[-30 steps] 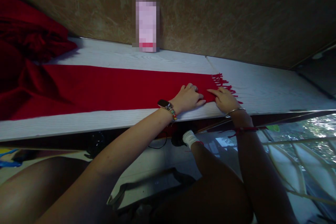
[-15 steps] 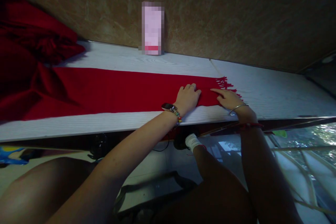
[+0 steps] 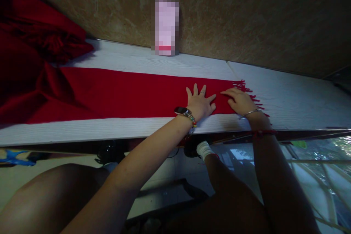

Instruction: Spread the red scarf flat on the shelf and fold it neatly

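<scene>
A long red scarf (image 3: 131, 95) with a fringed right end lies flat along a white wood-grain shelf (image 3: 131, 126). My left hand (image 3: 200, 103), with a watch and bead bracelet at its wrist, rests palm down on the scarf with the fingers spread. Near the fringe, my right hand (image 3: 240, 102) lies on the cloth, index finger stretched leftward and thumb apart from it; its other fingers are partly hidden. At the far left the scarf runs up to a bunched heap of red cloth (image 3: 35, 33).
A blurred pink box-like object (image 3: 166, 25) stands upright against the brown marbled wall (image 3: 236, 18) behind the shelf. Below the shelf's front edge are my legs, a white-socked foot (image 3: 205, 150), dark objects, and a clear glossy plastic-looking item (image 3: 326, 168) at right.
My left hand's fingers have fanned out on the scarf. My right hand stays near the fringe, its fingers slightly shifted. The view has moved a little.
</scene>
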Action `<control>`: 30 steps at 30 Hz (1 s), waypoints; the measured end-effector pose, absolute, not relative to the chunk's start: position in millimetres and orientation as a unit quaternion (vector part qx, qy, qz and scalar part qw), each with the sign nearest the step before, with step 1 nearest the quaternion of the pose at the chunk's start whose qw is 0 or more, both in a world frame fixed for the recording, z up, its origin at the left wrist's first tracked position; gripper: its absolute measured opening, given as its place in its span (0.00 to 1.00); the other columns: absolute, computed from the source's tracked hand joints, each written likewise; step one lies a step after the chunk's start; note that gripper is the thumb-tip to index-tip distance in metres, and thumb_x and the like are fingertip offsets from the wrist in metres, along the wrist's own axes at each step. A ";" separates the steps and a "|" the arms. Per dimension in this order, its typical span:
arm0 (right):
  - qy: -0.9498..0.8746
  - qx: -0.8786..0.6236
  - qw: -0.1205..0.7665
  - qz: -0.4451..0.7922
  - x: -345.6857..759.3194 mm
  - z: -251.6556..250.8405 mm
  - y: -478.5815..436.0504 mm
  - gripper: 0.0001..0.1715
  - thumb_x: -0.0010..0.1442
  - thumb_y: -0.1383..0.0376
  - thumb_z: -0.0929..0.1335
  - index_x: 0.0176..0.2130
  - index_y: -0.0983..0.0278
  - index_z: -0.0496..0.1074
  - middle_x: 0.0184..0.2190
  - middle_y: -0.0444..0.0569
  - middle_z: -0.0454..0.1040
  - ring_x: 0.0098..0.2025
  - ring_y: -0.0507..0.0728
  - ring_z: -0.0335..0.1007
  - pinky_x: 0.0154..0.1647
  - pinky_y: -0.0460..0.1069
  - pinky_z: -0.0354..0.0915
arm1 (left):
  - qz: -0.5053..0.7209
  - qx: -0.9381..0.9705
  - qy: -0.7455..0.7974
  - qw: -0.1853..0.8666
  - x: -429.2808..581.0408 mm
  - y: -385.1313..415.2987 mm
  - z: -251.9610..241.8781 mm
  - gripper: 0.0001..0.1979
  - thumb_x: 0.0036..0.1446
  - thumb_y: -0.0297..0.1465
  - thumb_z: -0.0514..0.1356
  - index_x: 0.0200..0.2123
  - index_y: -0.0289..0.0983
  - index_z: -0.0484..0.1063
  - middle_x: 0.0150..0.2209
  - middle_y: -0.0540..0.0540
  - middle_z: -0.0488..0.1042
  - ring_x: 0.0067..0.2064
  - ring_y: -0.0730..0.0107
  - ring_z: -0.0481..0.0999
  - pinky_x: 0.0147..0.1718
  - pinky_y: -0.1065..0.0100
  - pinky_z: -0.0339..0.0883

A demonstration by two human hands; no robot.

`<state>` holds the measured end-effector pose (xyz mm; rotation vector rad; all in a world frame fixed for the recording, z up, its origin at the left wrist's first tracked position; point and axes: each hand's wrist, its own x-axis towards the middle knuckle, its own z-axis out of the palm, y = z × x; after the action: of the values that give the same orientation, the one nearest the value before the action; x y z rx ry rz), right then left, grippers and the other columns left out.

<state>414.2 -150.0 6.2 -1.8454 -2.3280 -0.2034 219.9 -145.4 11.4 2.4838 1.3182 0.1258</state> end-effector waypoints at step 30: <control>-0.636 -0.767 0.083 -0.025 412.3 -26.9 -100.6 0.32 0.62 0.53 0.53 0.61 0.61 0.59 0.62 0.55 0.58 0.64 0.68 0.49 0.58 0.67 0.53 | 0.021 0.817 0.545 0.186 213.9 -134.6 14.5 0.43 0.50 0.58 0.50 0.65 0.46 0.45 0.68 0.46 0.36 0.65 0.32 0.27 0.54 0.28 0.27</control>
<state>412.3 -100.6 -26.9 -2.2889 -1.8990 -0.0733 213.9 -134.6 14.5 2.3015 1.5360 0.0589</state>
